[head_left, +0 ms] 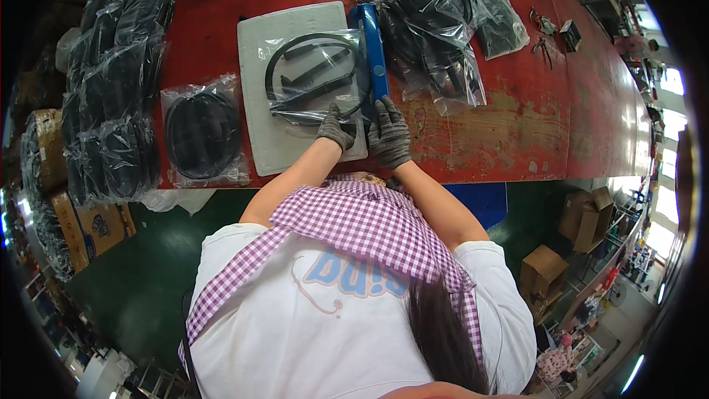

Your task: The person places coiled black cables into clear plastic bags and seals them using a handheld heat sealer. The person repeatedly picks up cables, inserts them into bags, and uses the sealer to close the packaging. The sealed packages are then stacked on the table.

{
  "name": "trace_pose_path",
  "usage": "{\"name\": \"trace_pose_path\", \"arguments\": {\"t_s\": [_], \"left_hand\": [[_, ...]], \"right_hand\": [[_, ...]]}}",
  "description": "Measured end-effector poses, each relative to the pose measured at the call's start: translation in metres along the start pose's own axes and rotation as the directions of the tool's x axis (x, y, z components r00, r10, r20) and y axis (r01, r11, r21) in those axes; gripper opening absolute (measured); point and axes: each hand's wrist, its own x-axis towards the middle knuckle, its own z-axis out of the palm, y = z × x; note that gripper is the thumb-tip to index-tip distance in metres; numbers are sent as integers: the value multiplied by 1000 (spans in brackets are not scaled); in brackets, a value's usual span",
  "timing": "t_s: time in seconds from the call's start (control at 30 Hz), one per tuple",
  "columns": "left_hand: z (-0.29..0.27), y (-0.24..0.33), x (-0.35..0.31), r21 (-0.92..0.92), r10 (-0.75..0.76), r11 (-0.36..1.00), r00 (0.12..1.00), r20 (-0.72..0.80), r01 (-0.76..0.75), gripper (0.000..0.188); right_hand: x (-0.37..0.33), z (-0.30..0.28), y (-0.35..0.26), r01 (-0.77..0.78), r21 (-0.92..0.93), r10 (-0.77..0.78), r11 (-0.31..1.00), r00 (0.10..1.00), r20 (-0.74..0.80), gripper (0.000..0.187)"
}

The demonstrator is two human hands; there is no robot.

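A clear plastic bag point(336, 66) lies on a white foam board point(255, 89); inside it are a looped black hose and several black plastic pieces. Along the bag's right edge runs a long blue bar-shaped device point(377, 44), which looks like a bag sealer. My left hand point(337, 130), in a grey knit glove, is closed at the bag's near right corner, thumb on the film. My right hand point(390, 134), gloved the same way, grips the near end of the blue bag sealer; its palm side is hidden.
Left of the board lies a bagged coil of black hose point(201, 133). Stacked bagged black parts point(114, 103) fill the red table's point(487, 140) left end. More bagged hoses point(428, 22) lie at the back right, past them pliers-like hand tools point(543, 48). Cardboard boxes point(545, 270) stand on the floor.
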Motion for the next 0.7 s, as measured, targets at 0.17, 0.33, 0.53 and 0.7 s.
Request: {"name": "trace_pose_path", "arguments": {"t_s": [0.17, 0.33, 0.53, 0.7], "left_hand": [[-2, 12, 18, 7, 61, 998, 998, 31, -62, 24], [-8, 24, 14, 59, 178, 982, 983, 37, -180, 27], [-35, 69, -2, 338, 534, 767, 834, 138, -546, 27], [-83, 174, -51, 826, 830, -92, 416, 373, -556, 33]], "right_hand": [[18, -40, -9, -295, 657, 293, 694, 949, 116, 53], [17, -32, 104, -313, 779, 793, -543, 115, 599, 16], [-25, 24, 211, -325, 769, 748, -550, 219, 627, 13], [5, 26, 191, -323, 781, 783, -534, 159, 601, 21]]}}
